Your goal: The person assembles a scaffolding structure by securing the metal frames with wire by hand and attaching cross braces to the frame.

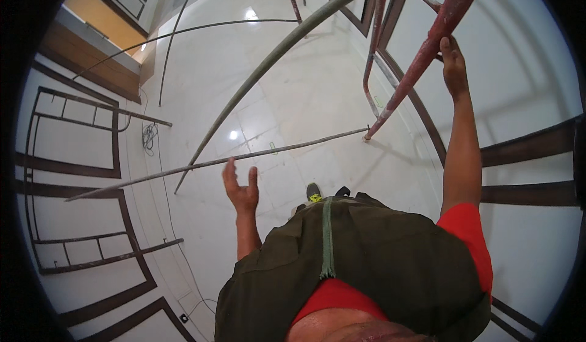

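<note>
Right hand (454, 67) up high, fingers wrapped around a red pole (427, 49) of the scaffold, paint worn and dusty, slanting down to the white tile floor (287, 104). Left hand (242, 189) empty, fingers spread loose, hovering just below a long grey pipe (183, 168), not touching.

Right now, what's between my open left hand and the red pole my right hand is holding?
In the head view, the thin grey rod crosses just above the left hand; beyond it only bare white floor tile up to the red pole in the right hand.
</note>
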Motion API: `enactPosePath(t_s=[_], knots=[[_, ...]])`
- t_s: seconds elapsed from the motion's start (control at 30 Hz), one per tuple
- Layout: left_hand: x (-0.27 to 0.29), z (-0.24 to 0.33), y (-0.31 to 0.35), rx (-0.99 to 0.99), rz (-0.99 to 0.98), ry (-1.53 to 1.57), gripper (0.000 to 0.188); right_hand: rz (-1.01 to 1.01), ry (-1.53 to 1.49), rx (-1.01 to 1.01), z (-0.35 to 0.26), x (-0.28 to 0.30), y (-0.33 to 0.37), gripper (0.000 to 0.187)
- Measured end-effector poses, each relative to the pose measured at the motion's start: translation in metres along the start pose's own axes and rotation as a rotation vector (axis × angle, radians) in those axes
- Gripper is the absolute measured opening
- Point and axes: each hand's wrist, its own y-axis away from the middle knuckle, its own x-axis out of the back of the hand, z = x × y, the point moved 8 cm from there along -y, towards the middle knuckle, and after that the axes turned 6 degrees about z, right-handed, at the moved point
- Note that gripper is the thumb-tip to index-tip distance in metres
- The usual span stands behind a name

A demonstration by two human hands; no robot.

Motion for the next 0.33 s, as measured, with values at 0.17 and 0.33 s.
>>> enactPosePath(t_s=[0.17,0.33], knots=[[-0.024,0.067,-0.076,-0.236,0.045,-0.061,0.067,-0.015,0.064,-0.216,0.091,0.031,0.068,0.05],[-0.072,0.15,-0.105,-0.322,0.071,0.294,0.076,-0.149,0.44,-0.421,0.245,0.086,0.23,0.042]])
